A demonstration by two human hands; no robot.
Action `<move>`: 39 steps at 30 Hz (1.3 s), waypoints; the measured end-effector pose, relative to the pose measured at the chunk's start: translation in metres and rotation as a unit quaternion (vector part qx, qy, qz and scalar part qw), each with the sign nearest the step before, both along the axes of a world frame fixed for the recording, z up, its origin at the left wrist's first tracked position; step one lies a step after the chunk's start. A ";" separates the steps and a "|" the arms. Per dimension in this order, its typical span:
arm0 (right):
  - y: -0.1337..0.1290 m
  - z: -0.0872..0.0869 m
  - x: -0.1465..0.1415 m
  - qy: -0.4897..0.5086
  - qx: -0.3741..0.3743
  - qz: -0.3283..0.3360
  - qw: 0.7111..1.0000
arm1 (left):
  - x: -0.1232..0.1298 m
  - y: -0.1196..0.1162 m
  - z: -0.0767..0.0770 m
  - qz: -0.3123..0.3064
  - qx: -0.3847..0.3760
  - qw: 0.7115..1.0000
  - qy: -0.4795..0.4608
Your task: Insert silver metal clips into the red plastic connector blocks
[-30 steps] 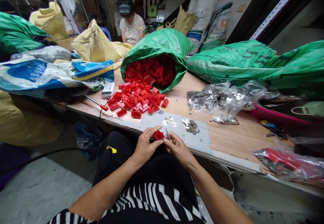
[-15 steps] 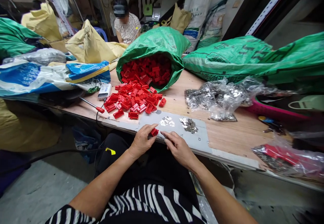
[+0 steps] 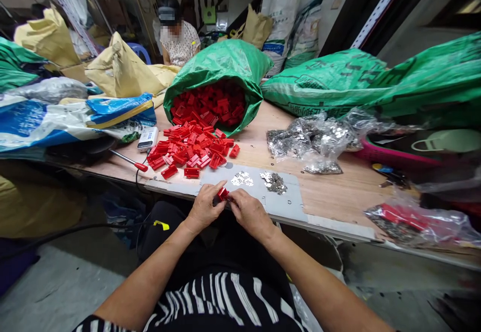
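My left hand holds a small red plastic part between thumb and fingers, just off the table's front edge. Closed at the right side of that part, my right hand has its fingertips pressed together; whatever they pinch is too small to make out. Beyond the hands, two small piles of metal pieces, a bright one and a darker one, lie on a grey sheet. Loose red parts are heaped behind to the left, spilling from a green sack.
A screwdriver and a white device lie left of the heap. Plastic bags of metal pieces are on the right, near a pink basket. Across the table sits a person.
My right hand has moved left to meet the red part, and its fingers have closed. The whole view has shifted slightly, so the table's contents appear further left.
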State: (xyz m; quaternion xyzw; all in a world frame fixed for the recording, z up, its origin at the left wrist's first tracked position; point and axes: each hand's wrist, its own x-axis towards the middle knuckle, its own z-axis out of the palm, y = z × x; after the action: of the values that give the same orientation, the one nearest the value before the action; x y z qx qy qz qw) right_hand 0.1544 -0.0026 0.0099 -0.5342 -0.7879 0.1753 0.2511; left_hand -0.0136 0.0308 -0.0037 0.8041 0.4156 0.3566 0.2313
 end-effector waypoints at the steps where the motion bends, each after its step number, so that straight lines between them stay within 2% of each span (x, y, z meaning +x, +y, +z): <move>1: 0.000 0.001 -0.001 -0.006 0.001 0.001 1.000 | 0.000 0.000 -0.001 0.000 0.002 1.000 0.000; 6: -0.003 0.009 -0.004 -0.059 -0.008 -0.003 0.998 | 0.000 0.001 -0.005 0.008 0.018 1.000 0.015; 12: -0.002 0.021 -0.013 -0.171 -0.033 -0.025 0.984 | -0.001 0.002 -0.005 0.010 0.027 0.999 0.026; 15: 0.000 0.024 -0.014 -0.187 -0.036 -0.022 0.982 | -0.001 0.002 -0.006 0.012 0.029 0.999 0.027; 19: -0.002 0.026 -0.008 -0.137 -0.045 -0.005 0.990 | 0.000 0.001 -0.009 0.014 0.040 0.999 0.019; 24: -0.009 0.023 0.005 -0.025 -0.038 -0.024 0.999 | -0.001 0.001 -0.012 0.011 0.049 0.999 0.009; 31: -0.007 0.019 0.010 -0.015 -0.077 -0.031 0.996 | -0.002 0.003 -0.014 0.005 0.044 0.999 0.014; 39: -0.005 0.018 0.008 0.009 -0.076 -0.029 0.997 | -0.002 0.003 -0.014 0.003 0.045 0.999 0.009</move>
State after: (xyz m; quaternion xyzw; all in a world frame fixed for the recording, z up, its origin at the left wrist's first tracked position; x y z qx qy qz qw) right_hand 0.1622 -0.0077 0.0277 -0.5731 -0.7540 0.2320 0.2219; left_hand -0.0154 0.0335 -0.0173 0.8154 0.4036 0.3687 0.1904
